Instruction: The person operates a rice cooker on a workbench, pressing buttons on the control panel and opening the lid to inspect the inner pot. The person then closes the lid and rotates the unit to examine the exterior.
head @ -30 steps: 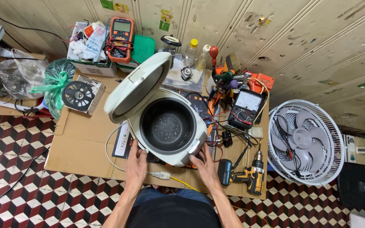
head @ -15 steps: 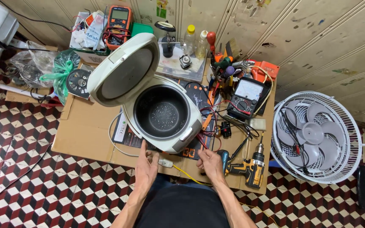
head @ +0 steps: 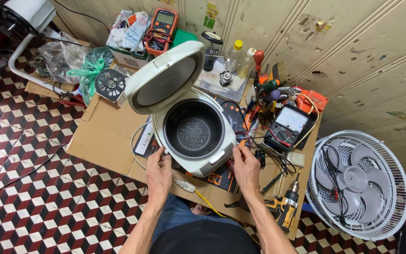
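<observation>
A white rice cooker (head: pixel 202 162) sits on a sheet of cardboard (head: pixel 104 134) on the floor, its lid (head: pixel 165 77) swung up and back. The dark inner pot (head: pixel 193 129) shows water drops. My left hand (head: pixel 159 173) touches the cooker's near left side, fingers spread. My right hand (head: pixel 245 169) rests against its near right side by red and black wires. A white cable with a plug (head: pixel 184 184) runs between my hands.
An analogue multimeter (head: pixel 288 124) and a cordless drill (head: pixel 285 207) lie to the right. A white fan (head: pixel 355 183) lies flat further right. An orange meter (head: pixel 161 26), bottles (head: pixel 233 56), a small black fan (head: pixel 110 84) and plastic bags (head: pixel 71 59) sit behind.
The view has shifted so the cooker sits nearer the middle. Both hands stay at the cooker's near sides, now closer against its body.
</observation>
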